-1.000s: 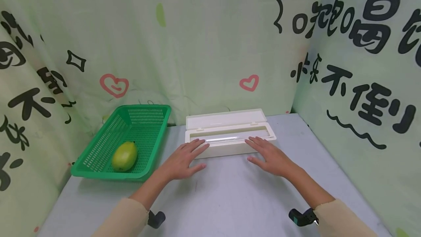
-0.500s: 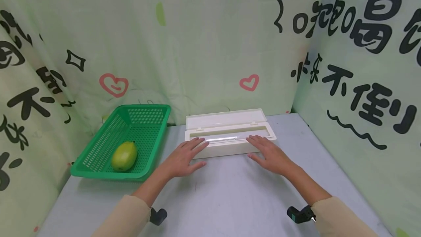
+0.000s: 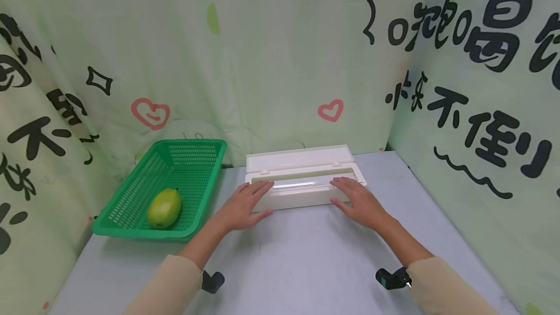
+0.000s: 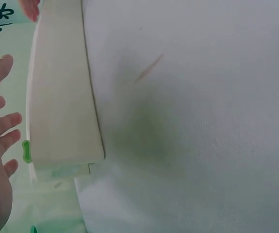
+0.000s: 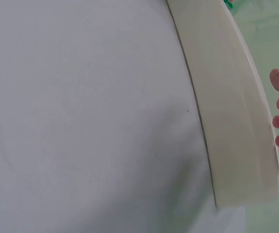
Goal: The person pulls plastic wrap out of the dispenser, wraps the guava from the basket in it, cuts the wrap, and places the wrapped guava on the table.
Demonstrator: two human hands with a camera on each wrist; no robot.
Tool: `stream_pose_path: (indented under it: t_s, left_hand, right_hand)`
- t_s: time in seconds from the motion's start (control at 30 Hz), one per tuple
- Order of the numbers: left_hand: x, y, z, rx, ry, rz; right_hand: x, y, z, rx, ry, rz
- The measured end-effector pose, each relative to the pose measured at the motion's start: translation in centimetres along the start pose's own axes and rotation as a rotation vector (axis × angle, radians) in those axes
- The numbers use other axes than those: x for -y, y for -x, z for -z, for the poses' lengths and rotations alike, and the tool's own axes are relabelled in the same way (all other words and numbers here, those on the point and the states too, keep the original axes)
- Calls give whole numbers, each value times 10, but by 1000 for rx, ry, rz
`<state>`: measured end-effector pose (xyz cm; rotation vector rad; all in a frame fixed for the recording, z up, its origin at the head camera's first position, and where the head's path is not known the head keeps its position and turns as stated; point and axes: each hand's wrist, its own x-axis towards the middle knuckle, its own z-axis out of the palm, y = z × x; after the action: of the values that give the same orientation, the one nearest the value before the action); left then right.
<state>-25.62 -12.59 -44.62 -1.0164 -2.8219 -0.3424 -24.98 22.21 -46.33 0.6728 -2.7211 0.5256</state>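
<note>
A long white lidded box (image 3: 302,199), which looks like a cling film dispenser, lies crosswise near the back of the table. Its lid (image 3: 299,158) is raised, and a shiny clear strip or roll shows inside. My left hand (image 3: 245,207) is held over the box's front left part, fingers extended and holding nothing. At the front right part is my right hand (image 3: 362,204), also with fingers extended and nothing in its grasp. Both wrist views show the box's front wall (image 4: 64,92) beside the hands; whether the fingertips touch the box I cannot tell.
A green plastic basket (image 3: 205,208) stands to the left, with a yellow-green fruit (image 3: 164,208) in it. The table (image 3: 297,261) has a pale cloth. Printed curtains (image 3: 271,62) close off the back and both sides.
Both hands have shifted slightly forward, with fingers still extended. The box, basket and fruit have stayed in place.
</note>
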Motion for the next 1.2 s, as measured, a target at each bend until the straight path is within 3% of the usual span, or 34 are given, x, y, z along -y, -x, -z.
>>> stream_pose_path:
  t_s: [0.27,0.5,0.87,1.2]
  left_hand:
    - [0,-7,-3,12,16,70]
    - [3,-10,-5,18,61,138]
    - [4,-14,-6,42,70,182]
    - [7,-18,-7,59,154,256]
  right_hand:
    - [-3,-4,-5,-34,12,-19]
    - [-5,-8,-6,-17,2,-57]
    - [-10,-12,-10,-17,-28,-115]
    - [-11,-19,-8,64,-57,-208]
